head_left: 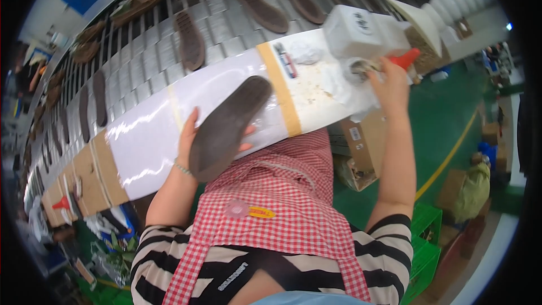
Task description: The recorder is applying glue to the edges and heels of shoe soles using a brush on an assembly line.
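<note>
My left hand [186, 141] grips a dark brown shoe sole [228, 127] from beneath, its flat face turned up; several fingertips show past its right edge. To the far right, my right hand [391, 82] is closed at the mouth of a small round pot [360, 70]. What its fingers pinch is too small to make out. A red cone-shaped nozzle [404, 59] sits just behind that hand. Beyond the pot stands a translucent white plastic container [354, 31]. Small cutters [285, 60] and crumpled white film [305, 53] lie left of the pot.
Behind the covered work board [147, 155], a slatted metal conveyor [144, 59] carries several brown soles [261, 10] and shoes. A white ribbed duct with a funnel hood [416, 22] is at the far right. Below right are a cardboard box [370, 141] and green crates [423, 254].
</note>
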